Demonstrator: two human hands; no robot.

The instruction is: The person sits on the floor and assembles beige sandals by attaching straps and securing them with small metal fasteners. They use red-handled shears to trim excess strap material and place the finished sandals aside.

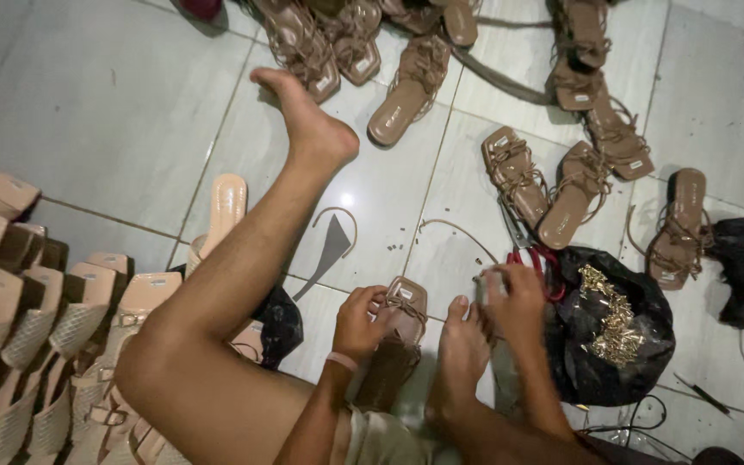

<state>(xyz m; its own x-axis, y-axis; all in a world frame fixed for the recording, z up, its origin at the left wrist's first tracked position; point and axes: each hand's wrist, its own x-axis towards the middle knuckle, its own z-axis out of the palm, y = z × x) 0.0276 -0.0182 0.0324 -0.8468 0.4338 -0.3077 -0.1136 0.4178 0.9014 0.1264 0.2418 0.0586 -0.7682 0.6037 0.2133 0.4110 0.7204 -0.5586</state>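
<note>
Bare arms and bare legs and feet; a pale pink band (343, 361) circles the left wrist; light khaki shorts (381, 439) near the bottom edge

Head-height view, steeply down, close.

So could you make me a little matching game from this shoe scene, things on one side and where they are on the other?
Things:
1. brown sandal
2. gold metal ornaments
3. red-handled scissors
4. pale woven sandals

Places:
A. inside the black plastic bag
B. stacked at the far left
C. under the left hand
D. on the floor just beyond the right hand

Pairs: 1-C, 2-A, 3-D, 4-B
</note>
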